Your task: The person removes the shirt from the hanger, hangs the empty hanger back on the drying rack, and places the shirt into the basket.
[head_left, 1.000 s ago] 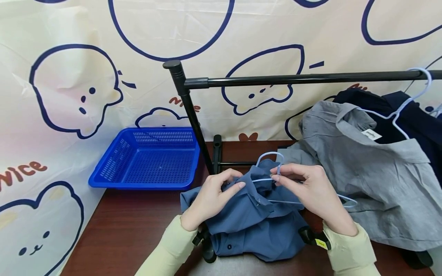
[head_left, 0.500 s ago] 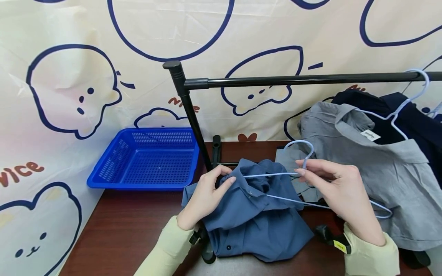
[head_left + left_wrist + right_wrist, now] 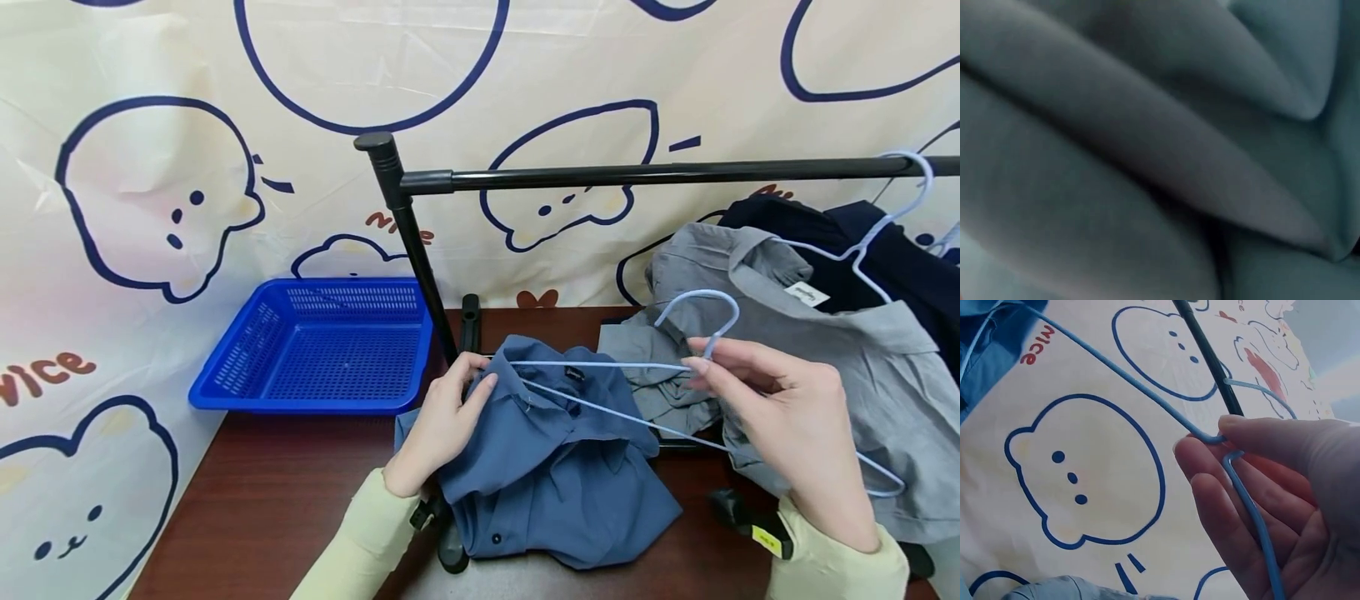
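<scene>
A blue button shirt lies bunched on the table. My left hand grips it at the collar, thumb and fingers pinching the cloth. My right hand pinches a light-blue wire hanger at the base of its hook, which points up. One end of the hanger sits inside the shirt's neck opening; the other end sticks out to the right past my wrist. In the right wrist view, thumb and fingers hold the hanger just where its arms meet. Blurred close-up folds of cloth fill the left wrist view.
A black garment rack bar runs above the work, its post left of the shirt. A grey shirt and dark clothing hang at right. A blue plastic basket stands at left on the brown table.
My right hand has moved right, drawing the hanger along, so more of its wire shows outside the shirt's neck. My left hand keeps its grip on the collar and has barely shifted.
</scene>
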Demonstrator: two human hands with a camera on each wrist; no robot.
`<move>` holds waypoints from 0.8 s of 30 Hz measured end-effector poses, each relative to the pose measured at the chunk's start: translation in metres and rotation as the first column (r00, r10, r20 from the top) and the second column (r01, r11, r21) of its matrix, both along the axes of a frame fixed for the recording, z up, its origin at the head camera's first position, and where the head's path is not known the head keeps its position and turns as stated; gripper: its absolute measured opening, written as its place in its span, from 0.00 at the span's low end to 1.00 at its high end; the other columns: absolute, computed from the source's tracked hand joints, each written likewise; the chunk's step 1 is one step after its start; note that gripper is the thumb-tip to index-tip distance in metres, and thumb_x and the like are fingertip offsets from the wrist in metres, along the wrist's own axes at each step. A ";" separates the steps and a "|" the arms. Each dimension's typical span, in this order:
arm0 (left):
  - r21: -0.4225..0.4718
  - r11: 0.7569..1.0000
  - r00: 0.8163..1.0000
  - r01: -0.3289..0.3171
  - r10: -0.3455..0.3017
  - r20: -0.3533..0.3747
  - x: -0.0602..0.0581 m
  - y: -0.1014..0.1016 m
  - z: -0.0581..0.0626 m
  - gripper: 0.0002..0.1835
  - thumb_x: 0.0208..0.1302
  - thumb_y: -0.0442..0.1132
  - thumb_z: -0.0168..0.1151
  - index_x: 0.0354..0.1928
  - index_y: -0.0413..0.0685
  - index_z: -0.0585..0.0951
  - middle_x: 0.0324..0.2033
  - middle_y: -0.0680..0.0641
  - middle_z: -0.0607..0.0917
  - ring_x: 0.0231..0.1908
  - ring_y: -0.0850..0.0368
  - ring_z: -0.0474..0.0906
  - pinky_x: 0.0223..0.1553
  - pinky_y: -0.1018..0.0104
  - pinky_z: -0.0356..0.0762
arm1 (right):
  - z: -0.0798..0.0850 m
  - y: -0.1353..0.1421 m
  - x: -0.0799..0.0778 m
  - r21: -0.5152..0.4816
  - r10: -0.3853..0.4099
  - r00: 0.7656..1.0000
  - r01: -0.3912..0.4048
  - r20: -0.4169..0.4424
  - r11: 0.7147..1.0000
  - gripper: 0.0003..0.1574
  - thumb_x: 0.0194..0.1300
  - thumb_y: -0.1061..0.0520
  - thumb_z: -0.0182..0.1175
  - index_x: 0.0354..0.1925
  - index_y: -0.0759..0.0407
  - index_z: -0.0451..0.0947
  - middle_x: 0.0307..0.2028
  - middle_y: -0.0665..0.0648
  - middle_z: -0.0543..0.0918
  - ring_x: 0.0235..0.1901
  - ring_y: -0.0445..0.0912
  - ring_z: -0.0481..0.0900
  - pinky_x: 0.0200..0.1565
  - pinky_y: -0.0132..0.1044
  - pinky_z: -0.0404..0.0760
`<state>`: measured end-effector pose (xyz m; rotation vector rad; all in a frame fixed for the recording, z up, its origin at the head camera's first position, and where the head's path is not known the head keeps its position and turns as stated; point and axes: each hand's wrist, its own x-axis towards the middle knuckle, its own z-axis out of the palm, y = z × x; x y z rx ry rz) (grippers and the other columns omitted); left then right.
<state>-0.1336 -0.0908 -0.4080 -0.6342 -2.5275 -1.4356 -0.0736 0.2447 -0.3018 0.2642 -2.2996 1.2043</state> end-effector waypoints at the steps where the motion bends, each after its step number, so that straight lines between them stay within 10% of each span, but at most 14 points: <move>1: -0.036 0.999 1.000 0.003 -0.002 0.015 0.000 0.000 -0.001 0.08 0.79 0.42 0.55 0.53 0.53 0.78 0.33 0.55 0.82 0.29 0.59 0.74 0.33 0.60 0.72 | 0.001 0.001 0.000 -0.019 -0.014 1.000 0.014 -0.008 1.000 0.18 0.59 0.70 0.72 0.49 0.58 0.89 0.41 0.51 0.90 0.30 0.38 0.88 0.36 0.23 0.80; 9: -0.412 0.895 0.984 0.170 -0.130 0.125 0.002 0.005 -0.010 0.12 0.77 0.43 0.58 0.55 0.47 0.82 0.49 0.48 0.84 0.50 0.51 0.80 0.53 0.53 0.76 | 0.002 0.002 -0.004 -0.133 -0.139 0.986 0.126 -0.089 0.983 0.15 0.60 0.72 0.71 0.47 0.67 0.88 0.41 0.55 0.90 0.30 0.38 0.87 0.37 0.24 0.81; 17: -0.298 0.950 0.994 -0.092 0.068 -0.090 0.006 0.008 0.007 0.15 0.67 0.50 0.70 0.44 0.51 0.77 0.45 0.50 0.79 0.44 0.52 0.73 0.47 0.55 0.71 | 0.000 0.003 -0.006 -0.166 -0.169 0.982 0.153 -0.084 0.974 0.16 0.59 0.71 0.71 0.47 0.67 0.87 0.42 0.54 0.90 0.29 0.38 0.88 0.38 0.25 0.81; 24: -0.097 0.990 0.956 -0.100 0.068 -0.287 0.006 0.010 0.035 0.20 0.67 0.48 0.70 0.55 0.49 0.78 0.53 0.50 0.79 0.52 0.51 0.73 0.52 0.53 0.69 | -0.001 0.003 -0.007 -0.167 -0.170 0.981 0.153 -0.093 0.974 0.15 0.60 0.71 0.71 0.47 0.67 0.88 0.42 0.60 0.89 0.29 0.38 0.87 0.37 0.24 0.81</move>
